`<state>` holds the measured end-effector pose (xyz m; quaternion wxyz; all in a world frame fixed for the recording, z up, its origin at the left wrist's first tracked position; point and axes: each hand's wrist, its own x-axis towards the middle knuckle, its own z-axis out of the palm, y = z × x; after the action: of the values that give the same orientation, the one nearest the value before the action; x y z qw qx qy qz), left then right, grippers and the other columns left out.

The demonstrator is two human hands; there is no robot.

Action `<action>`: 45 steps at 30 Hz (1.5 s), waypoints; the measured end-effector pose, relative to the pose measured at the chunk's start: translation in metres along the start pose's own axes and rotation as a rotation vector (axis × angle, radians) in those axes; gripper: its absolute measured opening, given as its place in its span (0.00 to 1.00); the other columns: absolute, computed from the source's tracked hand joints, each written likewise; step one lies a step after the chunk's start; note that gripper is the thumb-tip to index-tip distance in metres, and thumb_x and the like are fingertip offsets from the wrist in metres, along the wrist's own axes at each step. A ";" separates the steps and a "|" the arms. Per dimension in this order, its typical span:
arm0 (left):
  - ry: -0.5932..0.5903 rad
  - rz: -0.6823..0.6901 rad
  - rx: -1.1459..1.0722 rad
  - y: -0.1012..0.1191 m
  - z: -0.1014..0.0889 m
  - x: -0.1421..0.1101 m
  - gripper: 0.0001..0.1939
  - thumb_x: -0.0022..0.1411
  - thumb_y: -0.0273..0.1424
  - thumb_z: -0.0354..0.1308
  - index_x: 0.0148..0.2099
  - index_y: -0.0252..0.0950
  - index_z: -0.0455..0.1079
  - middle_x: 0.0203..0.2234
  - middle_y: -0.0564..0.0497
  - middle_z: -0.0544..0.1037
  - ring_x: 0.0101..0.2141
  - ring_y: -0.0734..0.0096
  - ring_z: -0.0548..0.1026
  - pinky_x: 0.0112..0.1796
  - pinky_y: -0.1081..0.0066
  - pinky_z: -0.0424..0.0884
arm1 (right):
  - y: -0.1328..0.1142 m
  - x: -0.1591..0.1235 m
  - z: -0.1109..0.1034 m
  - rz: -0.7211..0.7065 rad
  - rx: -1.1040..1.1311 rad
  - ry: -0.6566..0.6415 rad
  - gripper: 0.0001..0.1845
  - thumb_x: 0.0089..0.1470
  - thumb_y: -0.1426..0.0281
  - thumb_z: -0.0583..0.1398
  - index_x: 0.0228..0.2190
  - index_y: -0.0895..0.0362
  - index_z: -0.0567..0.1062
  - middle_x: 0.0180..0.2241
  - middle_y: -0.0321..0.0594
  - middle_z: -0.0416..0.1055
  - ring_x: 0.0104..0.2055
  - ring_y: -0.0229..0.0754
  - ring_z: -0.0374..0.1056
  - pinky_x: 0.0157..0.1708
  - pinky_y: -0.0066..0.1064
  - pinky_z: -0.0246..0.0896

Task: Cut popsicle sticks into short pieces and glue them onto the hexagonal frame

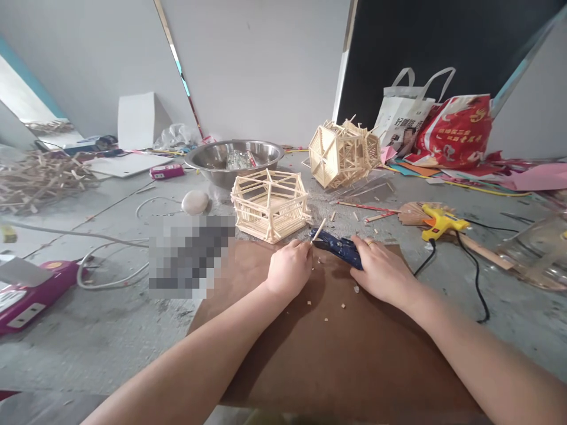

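Observation:
In the middle, my left hand (290, 268) is closed around a thin wooden stick (319, 229), whose end sticks up past the fingers. My right hand (383, 268) grips blue-handled cutters (339, 248), their dark jaws at the stick beside my left fingers. Whether the jaws touch the stick, I cannot tell. Just beyond my hands stands a hexagonal frame of wooden sticks (270, 206). Small wood chips (343, 306) lie on the brown board (345, 360) under my forearms.
Behind the frame stand a steel bowl (208, 159) and a larger stick structure (341, 150). At right lie a yellow glue gun (443, 223) with a black cord and a red bag (456, 133). Loose sticks (39, 177), a white cable (106, 233) and a purple power strip (48, 289) occupy the left.

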<state>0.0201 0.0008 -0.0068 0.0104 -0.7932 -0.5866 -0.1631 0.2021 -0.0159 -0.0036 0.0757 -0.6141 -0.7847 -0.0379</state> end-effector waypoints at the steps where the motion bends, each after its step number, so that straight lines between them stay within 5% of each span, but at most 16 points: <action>1: -0.005 0.007 0.007 0.001 -0.001 0.000 0.14 0.57 0.31 0.41 0.29 0.35 0.67 0.25 0.49 0.70 0.26 0.72 0.69 0.26 0.74 0.61 | -0.001 0.000 0.001 -0.011 -0.001 0.011 0.29 0.43 0.68 0.52 0.48 0.66 0.58 0.42 0.52 0.63 0.43 0.48 0.59 0.39 0.35 0.54; 24: 0.005 0.085 -0.034 0.003 -0.001 -0.001 0.14 0.57 0.31 0.41 0.30 0.33 0.67 0.27 0.47 0.71 0.28 0.71 0.70 0.29 0.74 0.64 | -0.013 -0.003 -0.003 -0.021 0.003 0.068 0.21 0.41 0.72 0.51 0.41 0.62 0.62 0.37 0.47 0.66 0.39 0.45 0.62 0.35 0.31 0.54; 45: -0.058 0.050 -0.170 0.003 0.003 0.003 0.14 0.54 0.30 0.44 0.25 0.32 0.69 0.23 0.48 0.72 0.26 0.73 0.69 0.29 0.75 0.62 | -0.012 0.009 -0.010 0.059 -0.071 -0.167 0.12 0.46 0.66 0.50 0.33 0.59 0.66 0.30 0.47 0.70 0.31 0.45 0.68 0.27 0.30 0.56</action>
<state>0.0245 0.0036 -0.0085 -0.0700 -0.8102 -0.5505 -0.1887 0.1889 -0.0114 0.0085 -0.0105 -0.6401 -0.7681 -0.0121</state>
